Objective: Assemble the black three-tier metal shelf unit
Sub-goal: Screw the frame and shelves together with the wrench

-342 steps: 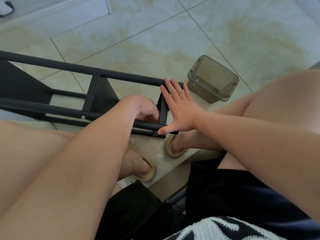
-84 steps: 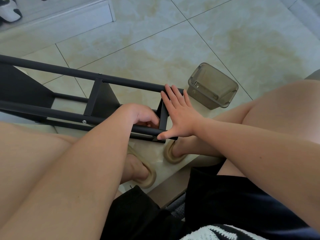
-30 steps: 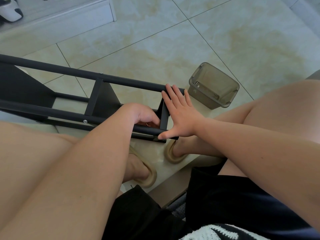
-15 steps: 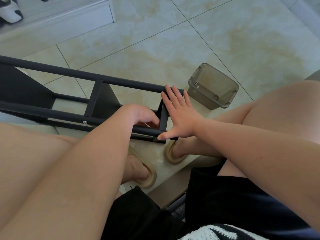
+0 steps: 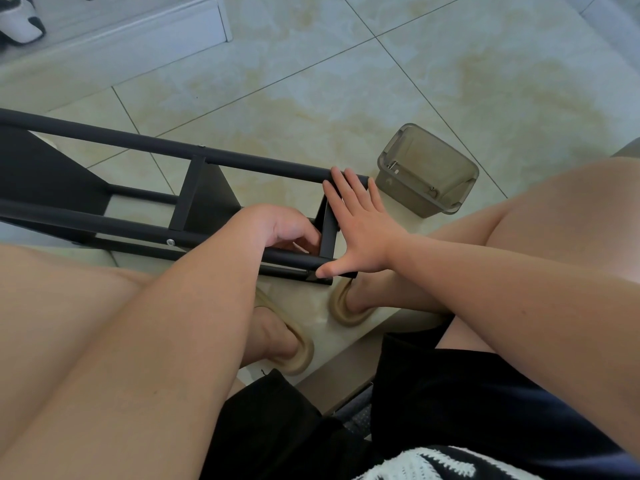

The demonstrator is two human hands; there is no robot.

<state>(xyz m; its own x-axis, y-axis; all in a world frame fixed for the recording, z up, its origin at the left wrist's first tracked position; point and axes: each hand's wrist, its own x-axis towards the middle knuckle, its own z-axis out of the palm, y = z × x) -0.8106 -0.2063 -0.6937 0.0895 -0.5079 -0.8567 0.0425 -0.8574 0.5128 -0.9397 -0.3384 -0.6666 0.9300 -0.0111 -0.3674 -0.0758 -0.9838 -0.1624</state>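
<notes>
The black metal shelf unit [image 5: 214, 157] lies on its side on the tiled floor, its poles running from the left edge to the middle. My right hand [image 5: 360, 230] presses flat against the outside of the end tier [image 5: 327, 233], fingers straight and thumb on the near pole's tip. My left hand [image 5: 280, 226] reaches inside the frame just behind that tier, with its fingers curled under the near pole. What those fingers touch or hold is hidden. A silver screw head [image 5: 170, 242] shows on the near pole.
A smoky clear plastic box [image 5: 427, 171] holding small hardware stands on the floor just right of the shelf end. My feet in tan slippers [image 5: 346, 311] rest under the frame. A white ledge [image 5: 138, 36] and a shoe [image 5: 20, 26] lie at the far left.
Nothing but a slight shift of the view; both hands stay where they were on the end of the shelf.
</notes>
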